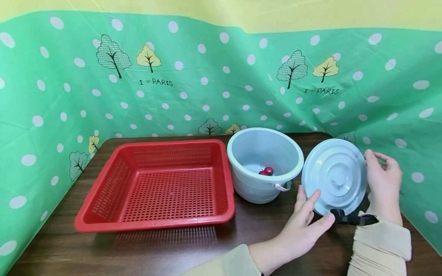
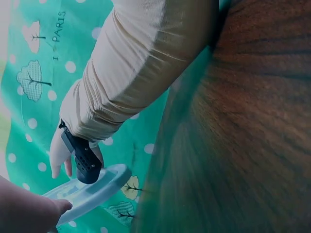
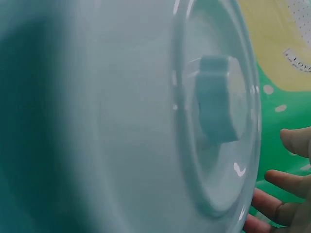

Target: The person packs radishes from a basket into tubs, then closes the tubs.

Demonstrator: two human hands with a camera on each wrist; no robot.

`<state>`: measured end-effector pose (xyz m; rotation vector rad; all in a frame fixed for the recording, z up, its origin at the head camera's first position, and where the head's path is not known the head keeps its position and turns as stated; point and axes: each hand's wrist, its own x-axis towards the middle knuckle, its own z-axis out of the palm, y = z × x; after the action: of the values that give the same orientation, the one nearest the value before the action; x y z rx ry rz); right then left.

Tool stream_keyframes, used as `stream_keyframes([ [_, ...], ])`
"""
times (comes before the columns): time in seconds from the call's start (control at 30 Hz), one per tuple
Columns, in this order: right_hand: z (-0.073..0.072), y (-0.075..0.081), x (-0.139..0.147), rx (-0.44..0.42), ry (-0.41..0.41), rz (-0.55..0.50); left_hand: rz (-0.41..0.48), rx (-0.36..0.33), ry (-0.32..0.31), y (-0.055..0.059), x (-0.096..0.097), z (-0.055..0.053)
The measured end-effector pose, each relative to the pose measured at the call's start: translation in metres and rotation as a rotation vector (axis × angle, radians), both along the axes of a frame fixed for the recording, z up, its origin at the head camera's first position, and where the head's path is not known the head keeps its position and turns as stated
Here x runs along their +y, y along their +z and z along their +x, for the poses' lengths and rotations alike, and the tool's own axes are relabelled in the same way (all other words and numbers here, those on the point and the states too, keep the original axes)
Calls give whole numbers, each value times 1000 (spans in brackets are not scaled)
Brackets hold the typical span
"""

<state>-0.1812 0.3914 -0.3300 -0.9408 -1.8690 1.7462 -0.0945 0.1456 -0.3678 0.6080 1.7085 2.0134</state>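
Observation:
A pale blue round lid [image 1: 333,172] with a raised knob is held tilted up, right of the bucket. My right hand [image 1: 385,182] grips its right edge, thumb toward the front. At its lower left edge is my left hand [image 1: 300,226], its fingers fairly straight and overlapping the rim. The right wrist view shows the lid's knob [image 3: 218,99] close up, with left fingers [image 3: 286,184] beside the rim. A pale blue bucket [image 1: 255,188] stands uncovered left of the lid. Inside it lie small, shiny, round red things [image 1: 268,171].
A red perforated plastic basket [image 1: 155,222] stands left of the bucket on the dark wood table [image 1: 165,253]. Behind and at both sides hangs a green dotted cloth [image 1: 214,99]. A black device [image 1: 352,218] is strapped to the right wrist.

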Motion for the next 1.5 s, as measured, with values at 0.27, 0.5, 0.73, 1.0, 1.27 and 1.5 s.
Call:
stream_keyframes([
  [0.27, 7, 14, -9, 123, -40, -89, -84, 85, 9, 5, -6, 6],
  [0.5, 13, 23, -18, 161, -13, -100, -108, 139, 30, 18, -15, 10],
  [0.73, 13, 28, -30, 215, -41, -77, -88, 227, 55, 25, -23, 11],
  [1.0, 13, 35, -42, 245, -37, -19, -93, 291, 126, 39, -37, 12],
  [1.27, 13, 40, -51, 273, -30, 6, -37, 304, 204, 47, -51, 3],
  [1.5, 13, 41, -65, 314, 8, 72, -2, 314, 295, 53, -60, -5],
])
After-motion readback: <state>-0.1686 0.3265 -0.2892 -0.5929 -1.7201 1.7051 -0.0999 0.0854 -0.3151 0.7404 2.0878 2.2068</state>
